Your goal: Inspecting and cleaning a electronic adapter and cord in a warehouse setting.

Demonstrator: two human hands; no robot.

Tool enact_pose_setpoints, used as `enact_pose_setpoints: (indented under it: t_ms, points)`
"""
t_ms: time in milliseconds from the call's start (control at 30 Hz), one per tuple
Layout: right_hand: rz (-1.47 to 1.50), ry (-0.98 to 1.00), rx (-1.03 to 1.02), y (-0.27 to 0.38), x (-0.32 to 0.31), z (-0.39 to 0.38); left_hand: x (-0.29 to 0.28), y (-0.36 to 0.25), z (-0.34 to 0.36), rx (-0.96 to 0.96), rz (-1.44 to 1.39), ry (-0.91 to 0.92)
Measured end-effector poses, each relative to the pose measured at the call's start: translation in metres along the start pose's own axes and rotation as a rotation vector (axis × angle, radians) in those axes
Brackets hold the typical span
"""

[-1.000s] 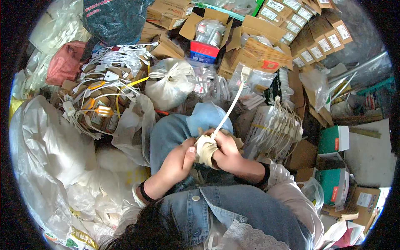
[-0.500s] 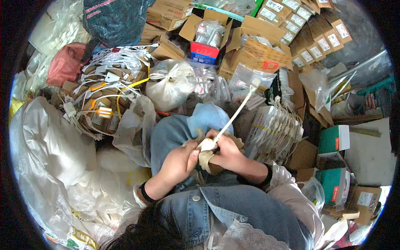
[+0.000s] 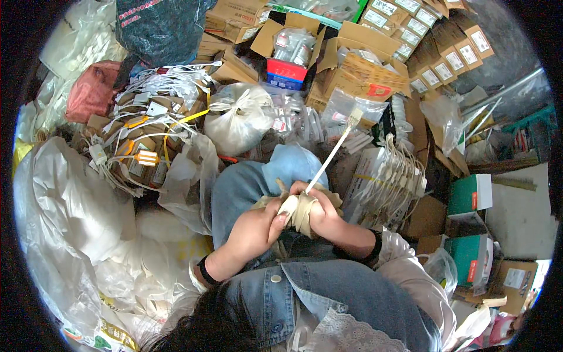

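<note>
Above my lap both hands are closed around a bunched beige cloth [image 3: 304, 212]. My left hand [image 3: 253, 232] pinches a smooth white piece [image 3: 288, 206] between thumb and fingers, at the cloth's left side. With fingers curled, my right hand [image 3: 324, 218] grips the cloth from the right. A thin, straight white cord [image 3: 328, 161] rises from between my hands, slanting up and right. Its far end is a wider, flat white tip [image 3: 354, 118]. Whether the cord joins the white piece is hidden by my fingers and the cloth.
A heap of white cables with orange tags [image 3: 146, 117] lies at the left. Beyond my knees are a tied white bag [image 3: 240, 117] and an open carton [image 3: 293, 44] of bagged parts. Bundled white adapters [image 3: 387, 182] and green boxes [image 3: 469, 193] stand at the right.
The cloth now wraps more over the white piece, and my right fingers have shifted round it. The cord's far end has swung slightly left and turned.
</note>
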State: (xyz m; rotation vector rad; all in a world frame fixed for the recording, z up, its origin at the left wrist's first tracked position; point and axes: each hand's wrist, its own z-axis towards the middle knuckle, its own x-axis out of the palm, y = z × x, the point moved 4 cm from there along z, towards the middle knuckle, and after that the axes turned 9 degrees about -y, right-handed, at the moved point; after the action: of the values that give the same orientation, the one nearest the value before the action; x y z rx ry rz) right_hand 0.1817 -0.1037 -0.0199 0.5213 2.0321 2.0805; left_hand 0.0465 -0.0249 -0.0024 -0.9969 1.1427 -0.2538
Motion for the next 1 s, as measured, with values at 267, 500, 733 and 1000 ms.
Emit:
enact_pose_setpoints:
  t_ms: [267, 500, 733, 1000]
  points:
    - [0.055, 0.046, 0.172, -0.005, 0.000, 0.002, 0.000, 0.000, -0.001, 0.030, 0.085, -0.035]
    - [-0.091, 0.078, 0.205, -0.012, 0.000, 0.007, 0.003, -0.004, 0.002, 0.004, 0.222, 0.052]
    - [-0.250, 0.100, 0.071, 0.000, -0.001, 0.008, -0.008, -0.010, 0.005, 0.012, -0.097, -0.007]
    - [-0.300, -0.091, 0.027, 0.015, -0.005, 0.011, 0.000, -0.004, 0.007, 0.065, -0.007, -0.079]
